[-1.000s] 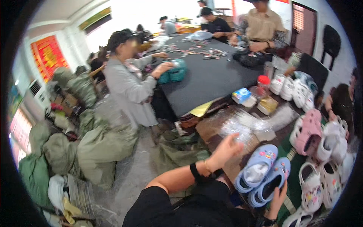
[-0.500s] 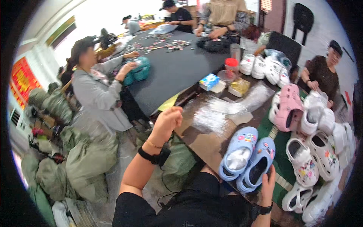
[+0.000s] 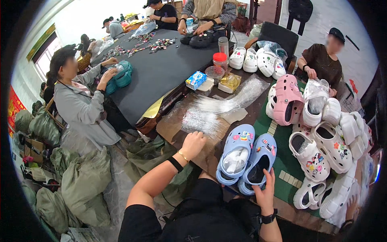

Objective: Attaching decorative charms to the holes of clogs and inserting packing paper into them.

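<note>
Two light blue clogs with colourful charms stand side by side at the table's near edge. The left blue clog has crumpled clear plastic stuffed inside; the right blue clog shows a dark insole. My right hand grips the heel of the right clog, thumb and fingers around its rim. My left hand is closed, fingers curled down beside a bundle of thin clear plastic strands. Whatever its fingertips may hold is hidden. Behind lies a clear bag of white strands.
White clogs and a pink clog crowd the right side. A red-lidded jar and a blue box stand farther back. Several people work around the dark table. Green sacks fill the floor at left.
My left hand has come down from its raised place to the strands. My right hand now wraps the clog's heel more closely. The whole view has shifted.
</note>
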The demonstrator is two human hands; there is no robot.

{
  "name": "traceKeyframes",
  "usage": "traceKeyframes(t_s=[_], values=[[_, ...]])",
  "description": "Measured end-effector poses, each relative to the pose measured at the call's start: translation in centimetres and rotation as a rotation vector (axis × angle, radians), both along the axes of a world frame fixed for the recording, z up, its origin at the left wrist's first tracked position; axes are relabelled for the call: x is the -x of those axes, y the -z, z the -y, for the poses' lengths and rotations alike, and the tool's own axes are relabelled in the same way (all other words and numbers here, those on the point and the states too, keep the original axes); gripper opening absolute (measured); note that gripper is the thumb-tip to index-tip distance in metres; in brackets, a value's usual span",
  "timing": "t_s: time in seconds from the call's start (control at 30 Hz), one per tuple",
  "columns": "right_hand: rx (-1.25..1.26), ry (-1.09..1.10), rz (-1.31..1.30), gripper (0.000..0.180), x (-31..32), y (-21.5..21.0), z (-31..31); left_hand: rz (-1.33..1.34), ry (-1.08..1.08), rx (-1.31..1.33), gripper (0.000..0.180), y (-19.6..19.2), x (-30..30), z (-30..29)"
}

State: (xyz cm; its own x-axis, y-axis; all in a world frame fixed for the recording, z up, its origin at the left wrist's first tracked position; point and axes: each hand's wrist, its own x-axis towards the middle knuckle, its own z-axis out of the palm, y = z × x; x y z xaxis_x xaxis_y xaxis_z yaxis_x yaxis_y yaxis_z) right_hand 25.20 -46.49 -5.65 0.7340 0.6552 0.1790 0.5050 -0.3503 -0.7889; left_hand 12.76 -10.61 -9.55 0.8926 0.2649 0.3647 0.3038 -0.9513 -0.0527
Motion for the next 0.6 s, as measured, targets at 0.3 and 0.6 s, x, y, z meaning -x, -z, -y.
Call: traceKeyframes(t_s=[0.3,0.6], values=[[-0.002,0.037,0.024,0.065,0.0,-0.1,-0.5,-0.187,0.045,-0.148,0.008,0.2,-0.9,-0.5],[-0.004,0.046,-0.001,0.065,0.0,-0.5,-0.5,-0.257,0.113,-0.241,0.011,-0.9,-1.3,-0.7]])
